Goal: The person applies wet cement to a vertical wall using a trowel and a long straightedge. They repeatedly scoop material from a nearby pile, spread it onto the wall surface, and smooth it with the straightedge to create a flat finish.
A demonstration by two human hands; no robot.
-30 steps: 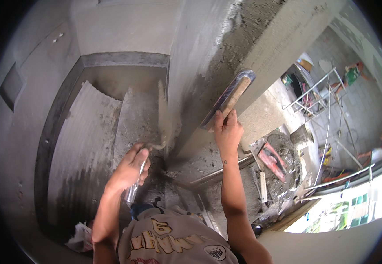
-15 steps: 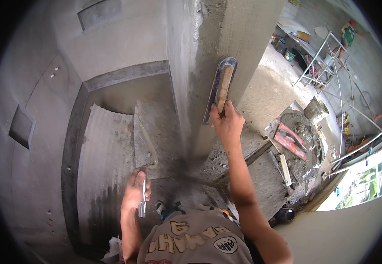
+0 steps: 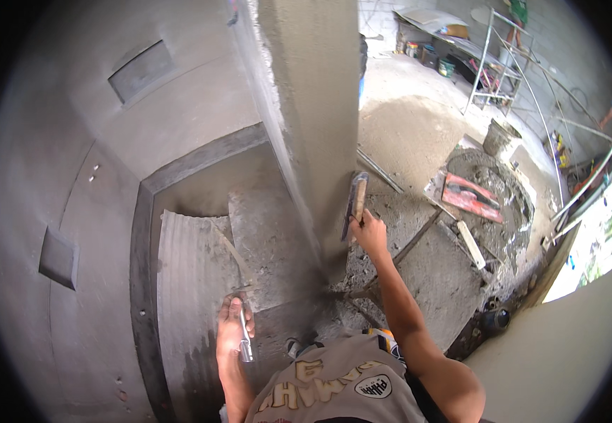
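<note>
Grey wall [image 3: 31, 183] at left, dusty floor [image 3: 408, 130] at right, grey column [image 3: 313, 106] between, mortar heap [image 3: 519, 194] farther right. Float [image 3: 354, 204] by column's right edge, contact unclear, clamped in right hand [image 3: 369, 233]; trowel [image 3: 237, 262] gripped in left hand [image 3: 232, 326], hands well apart.

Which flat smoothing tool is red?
The red rectangular float, lying unheld; the long dark float with a wooden handle is in the right hand.

A grey-brown top [image 3: 344, 352] bears cream, dark-edged lettering [image 3: 290, 395] and a white shield-shaped patch [image 3: 374, 385] toward the right; left hand [image 3: 235, 326] and right hand [image 3: 368, 231] bare.
</note>
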